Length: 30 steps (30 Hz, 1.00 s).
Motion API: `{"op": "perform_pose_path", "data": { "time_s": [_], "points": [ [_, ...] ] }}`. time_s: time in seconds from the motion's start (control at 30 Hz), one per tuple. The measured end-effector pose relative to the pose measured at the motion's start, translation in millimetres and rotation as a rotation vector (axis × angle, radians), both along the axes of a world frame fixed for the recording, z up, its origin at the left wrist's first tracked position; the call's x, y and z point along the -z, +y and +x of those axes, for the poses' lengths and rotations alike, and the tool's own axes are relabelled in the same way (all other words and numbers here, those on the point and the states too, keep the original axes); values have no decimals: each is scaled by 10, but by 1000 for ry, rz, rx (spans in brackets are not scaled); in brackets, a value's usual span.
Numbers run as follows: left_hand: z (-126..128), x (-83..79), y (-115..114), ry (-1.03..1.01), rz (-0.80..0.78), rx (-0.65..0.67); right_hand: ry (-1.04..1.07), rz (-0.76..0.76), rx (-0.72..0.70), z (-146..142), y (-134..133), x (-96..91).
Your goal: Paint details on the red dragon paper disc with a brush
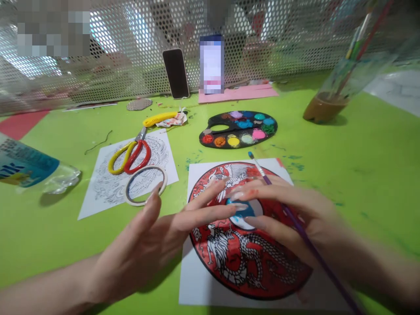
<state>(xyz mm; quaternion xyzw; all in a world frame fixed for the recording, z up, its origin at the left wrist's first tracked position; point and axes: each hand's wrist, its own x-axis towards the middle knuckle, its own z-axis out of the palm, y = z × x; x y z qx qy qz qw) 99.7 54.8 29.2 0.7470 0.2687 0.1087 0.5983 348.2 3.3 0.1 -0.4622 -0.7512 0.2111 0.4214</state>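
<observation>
My left hand (154,245) hovers over the left edge of a white sheet (200,288) printed with a round dragon and phoenix picture (243,258), painted mostly red with a blue centre. Its fingers are stretched out and apart, tips near the blue centre. My right hand (295,218) lies across the picture's right half, fingers extended toward the left hand. A purple-handled paintbrush (305,238) rests between its fingers, bristle tip with blue paint pointing away from me. A black paint palette (239,129) with several coloured wells sits just beyond the sheet.
On the green table (361,166), left of the picture, lies a second uncoloured printed sheet (108,192) bearing red-and-yellow scissors (131,153) and a tape ring (146,185). A plastic bottle (29,168) lies far left. A brush jar with brown water (341,83) stands back right. Two phones (176,73) lean on a perforated screen.
</observation>
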Motion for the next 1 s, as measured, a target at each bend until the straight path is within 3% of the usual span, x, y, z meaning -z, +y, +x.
{"op": "perform_pose_path", "data": {
  "time_s": [0.07,0.13,0.17,0.3,0.33,0.37,0.5,0.57,0.67,0.8,1.0],
  "points": [
    [1,-26,-10,-99,-212,8,45,8,-13,-52,-12,-30],
    [-7,-31,-26,-159,-281,6,93,25,-9,-92,-18,-58],
    [-13,-27,-36,-136,-229,-4,115,36,-6,-107,-20,-71],
    [-31,31,-74,168,274,-66,168,-6,-6,-134,-24,-76],
    [-31,55,-79,209,327,-74,189,-38,-3,-136,-24,-63],
    [-30,80,-81,219,327,-68,212,-78,0,-139,-23,-47],
    [-41,149,-73,76,38,-32,304,-282,-57,-165,-4,-5],
    [-73,144,-68,28,24,-5,353,-374,-96,-184,23,-17],
    [-138,98,-66,-8,200,38,369,-461,-133,-202,84,-61],
    [-173,60,-65,-21,494,82,200,-350,-135,-187,142,-119],
    [-158,157,-81,-20,572,79,5,-280,-57,-225,129,-286]
  ]
}}
